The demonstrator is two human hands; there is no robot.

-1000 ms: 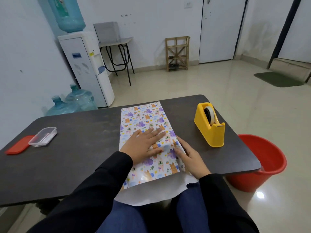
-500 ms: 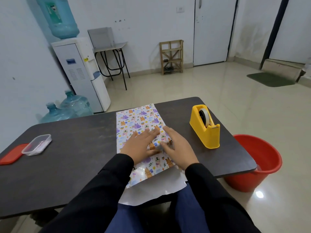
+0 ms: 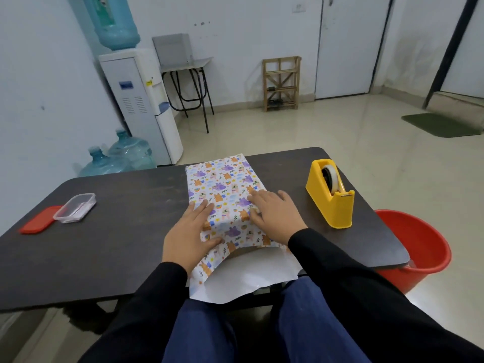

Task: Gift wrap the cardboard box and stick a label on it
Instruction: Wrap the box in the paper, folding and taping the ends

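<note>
1. The wrapping paper (image 3: 222, 189) lies folded around the cardboard box in the middle of the desk (image 3: 131, 231). The box itself is hidden under the paper.
2. Your left hand (image 3: 191, 231) lies flat on the near left edge of the parcel, fingers straight and thumb on top. Your right hand (image 3: 275, 216) presses flat on the right part of the top. Neither hand grasps anything.
3. I see no tape on the paper. The tape dispenser (image 3: 331, 197) stands well apart on the right. If you lift the right hand to reach it, the fold will probably spring open. Let the left hand hold the fold down alone first.
4. The near flap (image 3: 243, 279) hangs open over the near edge of the desk, above your lap, with its white inside showing. A knee or a sleeve could crease or tear it.
5. The paper looks glossy and the desk looks smooth. If you press harder on one side, the parcel may turn, or the box may slide inside the paper. Then the two ends would become unequal.
6. A red bucket (image 3: 419, 247) stands on the floor just beside the right near corner. If you pull the tape hard, the dispenser could move toward that edge.
7. I see no label. A clear container (image 3: 74, 208) and a red lid (image 3: 40, 220) lie far to the left, and I cannot tell what is inside. Reaching there would leave the parcel unheld.
</note>
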